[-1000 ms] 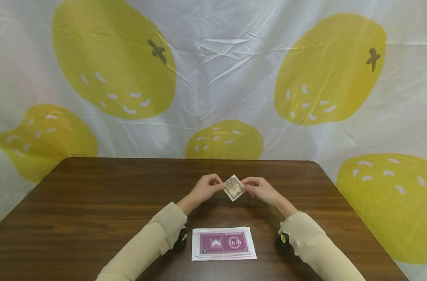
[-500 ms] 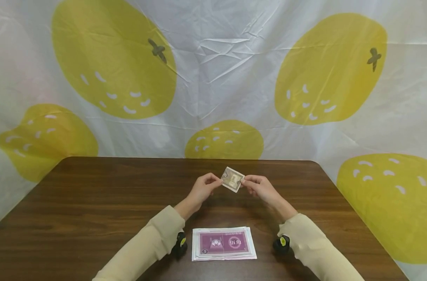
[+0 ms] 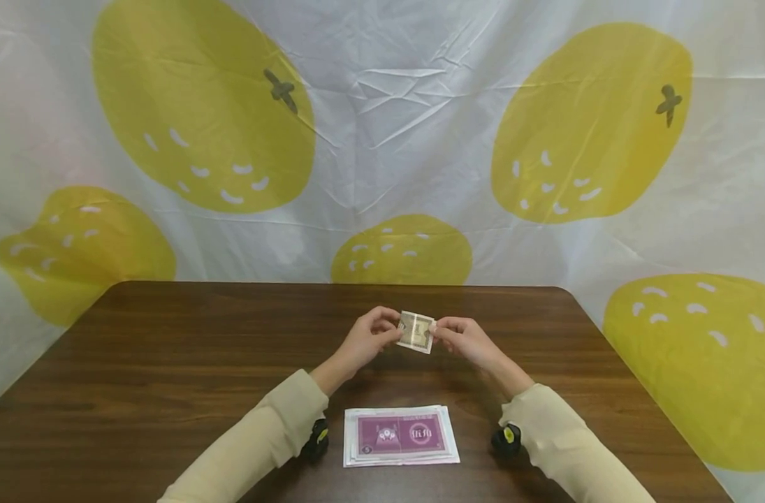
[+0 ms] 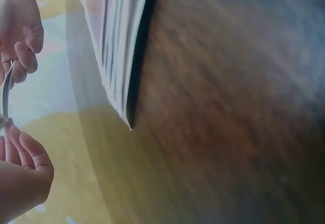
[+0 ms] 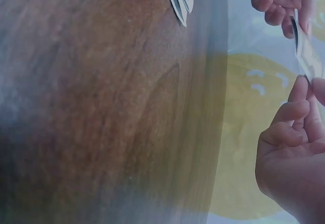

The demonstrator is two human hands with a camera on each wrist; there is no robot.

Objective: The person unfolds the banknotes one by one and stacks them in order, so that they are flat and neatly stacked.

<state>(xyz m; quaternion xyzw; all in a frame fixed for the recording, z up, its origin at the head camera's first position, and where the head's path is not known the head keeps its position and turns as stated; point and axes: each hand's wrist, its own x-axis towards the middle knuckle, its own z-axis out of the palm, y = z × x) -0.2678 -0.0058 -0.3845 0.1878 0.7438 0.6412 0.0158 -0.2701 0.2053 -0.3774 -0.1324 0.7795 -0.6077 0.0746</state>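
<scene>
A small square of folded paper printed like a banknote (image 3: 416,331) is held up over the far middle of the table, slightly tilted. My left hand (image 3: 365,341) pinches its left edge between thumb and fingers. At the opposite edge my right hand (image 3: 471,341) grips it between thumb and forefinger. In the right wrist view the folded banknote (image 5: 306,54) shows as a thin, layered packet stretched between both hands. Nearer to me lies a stack of purple play banknotes (image 3: 401,436), flat on the table between my forearms.
The dark wooden table (image 3: 187,363) spans the lower part of the head view. Behind its far edge hangs a white curtain (image 3: 395,175) with large yellow fruit prints. Black cameras sit under both cream sleeves (image 3: 263,433).
The folded banknote has turned from a diamond position to nearly square between the hands. My left fingers have shifted their hold on its edge. The purple stack has stayed put.
</scene>
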